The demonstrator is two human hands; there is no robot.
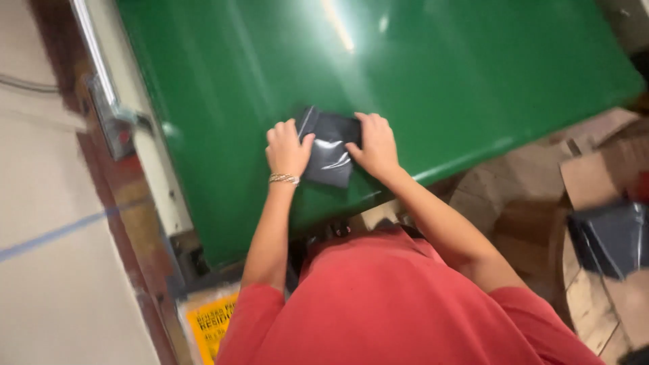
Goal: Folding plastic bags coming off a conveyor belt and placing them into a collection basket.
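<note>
Fingers (284,135) (both hands) flank the dark pouch (330,152) between them.

The table (433,74) has a smooth, glossy green top that mirrors the ceiling lights. The dark grey pouch (330,153) looks like shiny, slightly crinkled plastic film. Matt brown cardboard (595,177) lies beside rough wooden planks (587,304), and the bracelet (284,179) looks metallic.

Bright indoor light falls from overhead and leaves long pale streaks of glare on the green table (433,74) near the top centre of the frame. Motion blur softens the whole picture, most at the left and right edges.
</note>
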